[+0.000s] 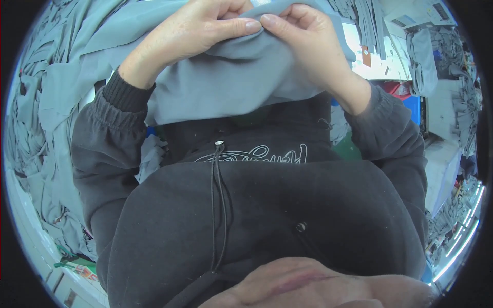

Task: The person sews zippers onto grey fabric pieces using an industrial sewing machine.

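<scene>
A piece of grey-blue fabric [226, 82] hangs between my hands and drapes down in front of my dark sweatshirt. My left hand [203, 28] pinches the cloth near its upper part, thumb pointing right. From the other side my right hand [308, 43] pinches the same cloth, its thumb tip close to the left thumb. Folds run down and outward from where the thumbs nearly meet. The fingers behind the fabric are partly hidden, and the top edge of the view cuts off part of the left hand.
Heaps of similar grey-blue fabric [56, 97] fill the left side. At the upper right are a white table surface [390, 59], hanging cloth strips [370, 25] and a white machine part [418, 13]. Something blue [412, 110] and a white box [441, 172] stand at the right.
</scene>
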Demonstrator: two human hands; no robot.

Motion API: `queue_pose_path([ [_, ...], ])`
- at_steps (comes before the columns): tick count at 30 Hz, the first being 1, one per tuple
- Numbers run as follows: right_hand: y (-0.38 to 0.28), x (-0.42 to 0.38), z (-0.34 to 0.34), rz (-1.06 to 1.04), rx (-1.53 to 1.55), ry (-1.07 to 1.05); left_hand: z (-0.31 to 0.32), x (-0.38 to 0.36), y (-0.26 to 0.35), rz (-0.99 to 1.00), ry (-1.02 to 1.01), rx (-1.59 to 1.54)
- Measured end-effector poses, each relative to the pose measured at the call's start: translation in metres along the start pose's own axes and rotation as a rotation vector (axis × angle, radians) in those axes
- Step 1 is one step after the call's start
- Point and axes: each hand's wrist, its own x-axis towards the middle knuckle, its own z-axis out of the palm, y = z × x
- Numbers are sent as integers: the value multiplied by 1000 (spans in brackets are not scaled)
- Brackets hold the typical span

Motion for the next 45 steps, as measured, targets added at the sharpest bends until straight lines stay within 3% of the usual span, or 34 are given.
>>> queue_pose_path([
  [14, -9, -1, -7, 192, -108, -126, 2, -5, 8, 94, -4, 386],
  [20, 4, 5, -6, 298, -62, -269, 8, -14, 26, 110, 7, 388],
  [23, -15, -5, -1, 262, 0, -263, 5, -13, 24, 71, -60, 282],
  [26, -14, -5, 0, 237, 56, -311, 4, -8, 8, 182, -21, 422],
  [29, -14, -4, -3, 266, -16, -344, 2, -9, 9, 153, -34, 381],
  [38, -15, -6, -5, 352, -127, -311, 3, -11, 19, 109, -48, 393],
  [45, -24, -16, -9, 400, 0, -326, 12, -18, 27, 119, -11, 389],
])
